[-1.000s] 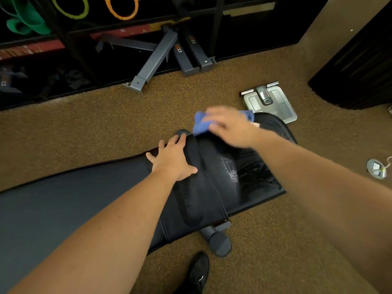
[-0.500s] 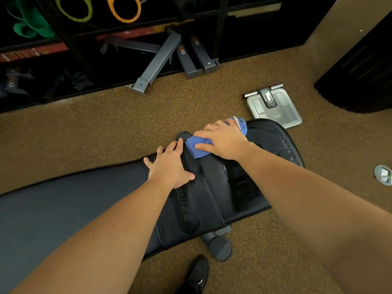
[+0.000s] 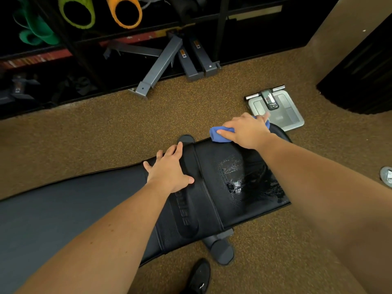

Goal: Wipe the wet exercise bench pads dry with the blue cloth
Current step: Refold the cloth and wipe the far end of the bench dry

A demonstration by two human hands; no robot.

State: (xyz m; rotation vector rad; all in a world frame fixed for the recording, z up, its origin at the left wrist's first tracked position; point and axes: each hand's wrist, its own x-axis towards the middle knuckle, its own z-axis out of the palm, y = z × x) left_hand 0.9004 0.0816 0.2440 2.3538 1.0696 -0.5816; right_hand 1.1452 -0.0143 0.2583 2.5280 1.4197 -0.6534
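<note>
Long grey bench pad runs off frame at 9 o'clock, its far end cut off. Left hand lies flat, fingers spread and straight, on the black seat pad near the seam; grips nothing. Embossed lettering below the wrist, partly under the forearm, unreadable. Wet sheen at pad centre, toward 3 o'clock. Right hand presses the blue cloth on the pad's far edge at 1 o'clock; fingers seem to curl over it, cloth mostly hidden beneath the palm. Bathroom scale just beyond, corner behind the fingers. Shoe at 6 o'clock, cut off.
</note>
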